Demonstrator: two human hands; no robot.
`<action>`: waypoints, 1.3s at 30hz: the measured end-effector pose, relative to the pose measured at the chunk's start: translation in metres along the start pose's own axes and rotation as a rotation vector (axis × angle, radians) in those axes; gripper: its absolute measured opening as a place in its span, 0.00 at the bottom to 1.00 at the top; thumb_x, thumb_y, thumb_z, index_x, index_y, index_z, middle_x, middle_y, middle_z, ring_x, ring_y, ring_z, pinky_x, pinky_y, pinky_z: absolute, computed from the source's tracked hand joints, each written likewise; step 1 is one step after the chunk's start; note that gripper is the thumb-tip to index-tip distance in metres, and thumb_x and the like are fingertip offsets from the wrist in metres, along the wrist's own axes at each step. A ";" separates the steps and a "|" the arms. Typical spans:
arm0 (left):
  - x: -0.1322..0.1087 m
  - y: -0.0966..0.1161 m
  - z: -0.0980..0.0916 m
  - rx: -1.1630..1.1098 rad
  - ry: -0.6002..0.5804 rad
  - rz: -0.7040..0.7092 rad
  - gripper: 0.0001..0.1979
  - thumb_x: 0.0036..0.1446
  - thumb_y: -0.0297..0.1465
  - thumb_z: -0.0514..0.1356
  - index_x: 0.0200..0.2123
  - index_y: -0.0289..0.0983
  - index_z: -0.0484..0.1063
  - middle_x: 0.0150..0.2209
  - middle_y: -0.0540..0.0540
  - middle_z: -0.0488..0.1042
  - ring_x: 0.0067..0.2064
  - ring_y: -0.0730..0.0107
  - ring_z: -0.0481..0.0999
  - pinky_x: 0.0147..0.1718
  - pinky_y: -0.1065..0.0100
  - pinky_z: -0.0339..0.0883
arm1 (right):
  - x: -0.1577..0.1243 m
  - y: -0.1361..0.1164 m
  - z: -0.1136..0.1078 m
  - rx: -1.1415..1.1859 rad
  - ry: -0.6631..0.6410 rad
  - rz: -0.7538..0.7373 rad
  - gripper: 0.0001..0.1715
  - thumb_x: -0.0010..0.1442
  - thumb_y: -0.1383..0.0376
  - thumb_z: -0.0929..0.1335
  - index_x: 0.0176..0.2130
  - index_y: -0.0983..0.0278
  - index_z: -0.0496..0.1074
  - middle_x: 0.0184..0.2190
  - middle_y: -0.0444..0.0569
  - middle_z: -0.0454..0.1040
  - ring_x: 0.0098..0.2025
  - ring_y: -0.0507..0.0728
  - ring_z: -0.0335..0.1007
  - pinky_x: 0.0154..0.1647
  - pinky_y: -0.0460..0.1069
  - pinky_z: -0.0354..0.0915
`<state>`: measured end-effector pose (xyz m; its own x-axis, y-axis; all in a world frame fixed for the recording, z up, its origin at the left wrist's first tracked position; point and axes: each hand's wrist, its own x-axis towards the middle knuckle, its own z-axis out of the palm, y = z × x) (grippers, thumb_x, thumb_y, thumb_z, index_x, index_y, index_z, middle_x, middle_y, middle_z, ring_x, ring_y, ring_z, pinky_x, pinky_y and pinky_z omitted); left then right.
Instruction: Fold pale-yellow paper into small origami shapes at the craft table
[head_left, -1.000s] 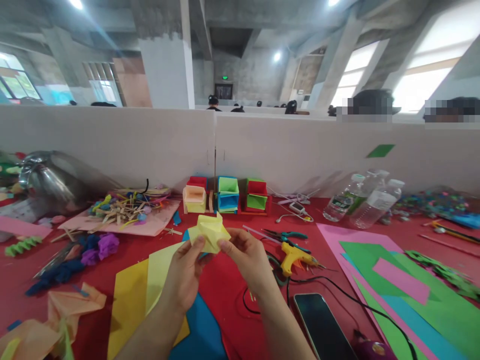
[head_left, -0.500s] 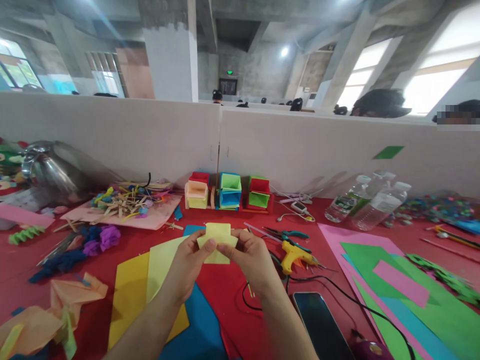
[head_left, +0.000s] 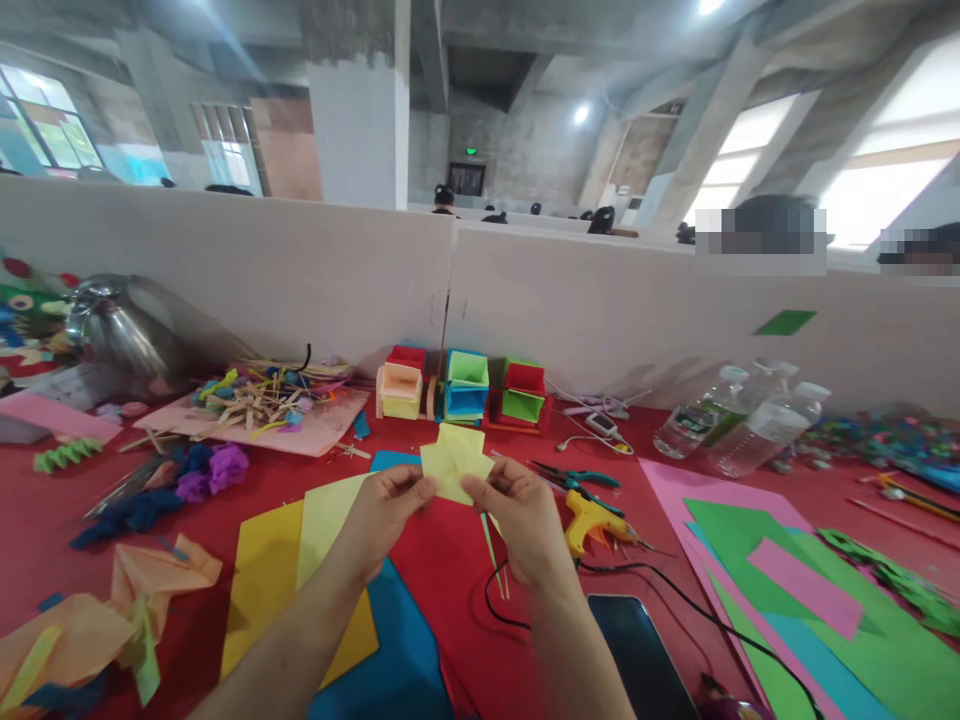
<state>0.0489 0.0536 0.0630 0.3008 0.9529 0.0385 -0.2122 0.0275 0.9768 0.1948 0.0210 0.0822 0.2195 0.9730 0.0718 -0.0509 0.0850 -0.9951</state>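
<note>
A small cross-shaped piece of pale yellow paper (head_left: 459,458) is held up over the red table, tilted, with fold lines across it. My left hand (head_left: 386,510) pinches its left flap between thumb and fingers. On the other side my right hand (head_left: 517,510) grips the right flap the same way. Below my left forearm lie sheets of pale yellow paper (head_left: 326,520), darker yellow paper (head_left: 259,570) and blue paper (head_left: 405,630). Behind the held piece stand little folded paper boxes in peach (head_left: 400,380), blue (head_left: 466,402) and green (head_left: 523,405).
A yellow glue gun (head_left: 592,522) with a black cord and pliers (head_left: 585,478) lie right of my hands. A phone (head_left: 637,650) is nearer me. Coloured paper sheets (head_left: 795,560) and plastic bottles (head_left: 765,430) are farther right. A metal jug (head_left: 120,340) stands back left.
The yellow paper has turned from upright to slanted, and its flaps look more spread. My hands have shifted slightly right in the picture, as has the whole scene.
</note>
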 end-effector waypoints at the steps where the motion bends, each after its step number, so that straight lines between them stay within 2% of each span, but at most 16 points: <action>1: 0.001 0.000 -0.001 0.047 0.022 0.007 0.12 0.45 0.38 0.63 0.24 0.33 0.74 0.19 0.51 0.69 0.23 0.75 0.65 0.25 0.73 0.58 | 0.000 0.000 -0.001 -0.003 0.006 0.003 0.14 0.44 0.59 0.72 0.25 0.64 0.67 0.18 0.40 0.66 0.21 0.48 0.58 0.24 0.45 0.56; 5: -0.004 -0.001 0.000 0.118 0.082 0.019 0.12 0.45 0.37 0.63 0.19 0.34 0.71 0.17 0.52 0.67 0.22 0.75 0.64 0.24 0.73 0.57 | -0.007 0.005 -0.006 -0.051 -0.007 0.040 0.17 0.42 0.57 0.73 0.21 0.64 0.64 0.16 0.41 0.67 0.19 0.48 0.58 0.22 0.45 0.55; 7: -0.011 -0.002 0.001 0.105 0.047 -0.015 0.12 0.44 0.36 0.64 0.18 0.34 0.71 0.16 0.52 0.67 0.22 0.75 0.65 0.24 0.73 0.58 | -0.017 0.013 -0.009 -0.065 -0.005 0.062 0.18 0.43 0.58 0.73 0.20 0.64 0.62 0.15 0.40 0.67 0.19 0.48 0.58 0.22 0.45 0.53; 10: -0.030 -0.007 0.003 -0.060 -0.121 -0.112 0.10 0.41 0.34 0.67 0.26 0.34 0.74 0.22 0.49 0.73 0.27 0.70 0.71 0.29 0.72 0.63 | -0.038 0.026 -0.010 -0.055 -0.019 0.127 0.17 0.44 0.59 0.72 0.20 0.63 0.61 0.13 0.39 0.65 0.17 0.48 0.55 0.20 0.44 0.50; 12: -0.044 -0.013 0.005 -0.225 -0.159 -0.167 0.16 0.41 0.35 0.67 0.35 0.35 0.74 0.28 0.47 0.76 0.31 0.67 0.74 0.33 0.69 0.65 | -0.056 0.035 -0.008 -0.050 -0.049 0.184 0.15 0.45 0.60 0.72 0.21 0.64 0.62 0.13 0.39 0.63 0.16 0.47 0.53 0.19 0.44 0.48; 16: -0.070 -0.031 0.012 -0.360 -0.032 -0.209 0.14 0.43 0.35 0.67 0.35 0.35 0.75 0.28 0.46 0.77 0.29 0.68 0.75 0.31 0.70 0.66 | -0.087 0.048 -0.002 -0.025 -0.068 0.213 0.15 0.42 0.61 0.72 0.20 0.64 0.62 0.13 0.38 0.62 0.18 0.48 0.55 0.20 0.44 0.50; 21: -0.086 -0.044 0.012 -0.432 -0.039 -0.276 0.12 0.44 0.35 0.66 0.32 0.33 0.76 0.26 0.46 0.77 0.27 0.70 0.74 0.29 0.71 0.65 | -0.107 0.060 -0.009 -0.096 -0.054 0.196 0.11 0.46 0.62 0.71 0.23 0.66 0.67 0.16 0.41 0.66 0.20 0.49 0.58 0.22 0.44 0.53; 26: -0.084 -0.050 0.008 -0.374 -0.069 -0.344 0.15 0.44 0.38 0.66 0.31 0.31 0.77 0.24 0.45 0.77 0.25 0.73 0.72 0.27 0.72 0.64 | -0.113 0.064 -0.018 -0.153 -0.088 0.185 0.08 0.49 0.63 0.69 0.28 0.67 0.69 0.17 0.40 0.65 0.20 0.49 0.60 0.22 0.43 0.55; 29: -0.081 -0.055 0.008 -0.310 -0.080 -0.352 0.16 0.46 0.39 0.64 0.30 0.31 0.77 0.23 0.45 0.76 0.24 0.72 0.72 0.27 0.72 0.64 | -0.111 0.062 -0.020 -0.194 -0.128 0.162 0.11 0.49 0.63 0.69 0.34 0.67 0.71 0.22 0.43 0.70 0.25 0.51 0.64 0.26 0.44 0.59; 31: -0.079 -0.056 0.009 -0.257 -0.109 -0.351 0.16 0.48 0.40 0.63 0.31 0.31 0.77 0.24 0.45 0.77 0.25 0.71 0.72 0.28 0.71 0.64 | -0.108 0.061 -0.021 -0.247 -0.112 0.147 0.14 0.49 0.63 0.69 0.37 0.68 0.71 0.26 0.46 0.72 0.29 0.54 0.66 0.29 0.45 0.61; 33: -0.077 -0.054 0.010 -0.184 -0.153 -0.336 0.15 0.47 0.39 0.64 0.32 0.31 0.76 0.27 0.45 0.77 0.29 0.69 0.73 0.31 0.71 0.64 | -0.104 0.061 -0.022 -0.262 -0.080 0.165 0.13 0.49 0.62 0.69 0.35 0.68 0.71 0.26 0.46 0.73 0.29 0.54 0.67 0.30 0.46 0.61; 36: -0.073 -0.053 0.008 -0.106 -0.228 -0.320 0.18 0.41 0.37 0.67 0.36 0.33 0.74 0.32 0.46 0.77 0.35 0.67 0.74 0.36 0.70 0.64 | -0.098 0.064 -0.023 -0.136 -0.050 0.224 0.12 0.49 0.61 0.70 0.30 0.68 0.71 0.24 0.46 0.72 0.27 0.54 0.66 0.28 0.46 0.60; 39: -0.072 -0.059 0.002 -0.056 -0.263 -0.355 0.21 0.39 0.37 0.68 0.37 0.33 0.72 0.31 0.47 0.77 0.32 0.70 0.73 0.33 0.71 0.65 | -0.094 0.069 -0.024 0.028 -0.013 0.280 0.14 0.47 0.60 0.71 0.31 0.68 0.70 0.26 0.47 0.73 0.29 0.54 0.67 0.31 0.47 0.61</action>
<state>0.0412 -0.0171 0.0034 0.5885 0.7727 -0.2379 -0.1013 0.3624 0.9265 0.1939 -0.0700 0.0057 0.1808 0.9620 -0.2048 -0.1352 -0.1819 -0.9740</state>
